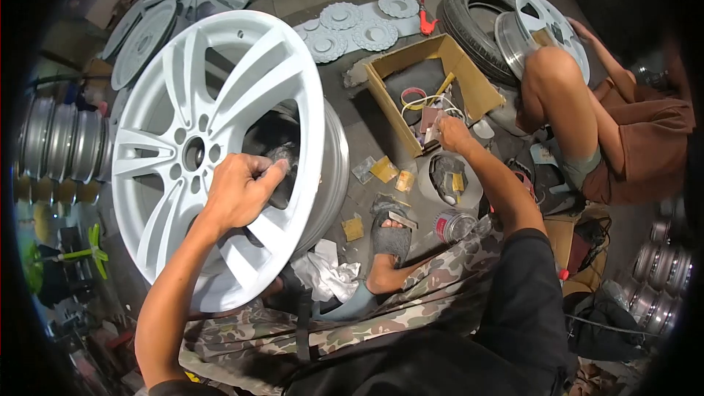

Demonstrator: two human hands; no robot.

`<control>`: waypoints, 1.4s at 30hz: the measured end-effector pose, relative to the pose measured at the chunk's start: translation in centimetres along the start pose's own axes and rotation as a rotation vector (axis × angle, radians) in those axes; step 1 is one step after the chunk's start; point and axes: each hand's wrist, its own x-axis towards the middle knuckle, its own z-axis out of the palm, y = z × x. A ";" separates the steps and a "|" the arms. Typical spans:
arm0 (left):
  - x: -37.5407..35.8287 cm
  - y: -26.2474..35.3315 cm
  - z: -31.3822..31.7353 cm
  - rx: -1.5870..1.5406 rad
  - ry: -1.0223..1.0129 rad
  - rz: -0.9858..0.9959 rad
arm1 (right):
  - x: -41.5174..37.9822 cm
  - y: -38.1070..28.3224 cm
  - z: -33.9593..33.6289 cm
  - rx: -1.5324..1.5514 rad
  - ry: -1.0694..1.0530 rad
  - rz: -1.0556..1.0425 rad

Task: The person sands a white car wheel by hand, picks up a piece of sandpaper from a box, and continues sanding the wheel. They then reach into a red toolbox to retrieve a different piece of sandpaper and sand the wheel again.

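A large white-grey alloy wheel (303, 84) stands tilted in front of me on the left. My left hand (238, 189) is closed over its spokes, with a dark grey fuzzy wad (284, 152) at the fingertips, inside a gap between spokes. Off to the right, my right hand (455, 134) reaches to the near corner of an open cardboard box (397, 114). Its fingers are closed beside small brownish and white pieces, and I cannot tell what they grip. A roll of tape (413, 97) and a yellow-handled tool (445, 84) lie inside the box.
Below the box sit a white tub (475, 192) with dark cloth, a clear jar (455, 226) and yellowish sandpaper pieces (383, 169). White crumpled paper (326, 271) lies near my sandalled foot. A person (557, 81) handles another wheel by a tire (469, 26). Grey center caps (374, 34) lie behind.
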 end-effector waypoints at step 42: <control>0.0 -1.1 0.5 0.027 0.188 0.202 | -10.6 -9.8 -25.7 1.080 0.170 -0.117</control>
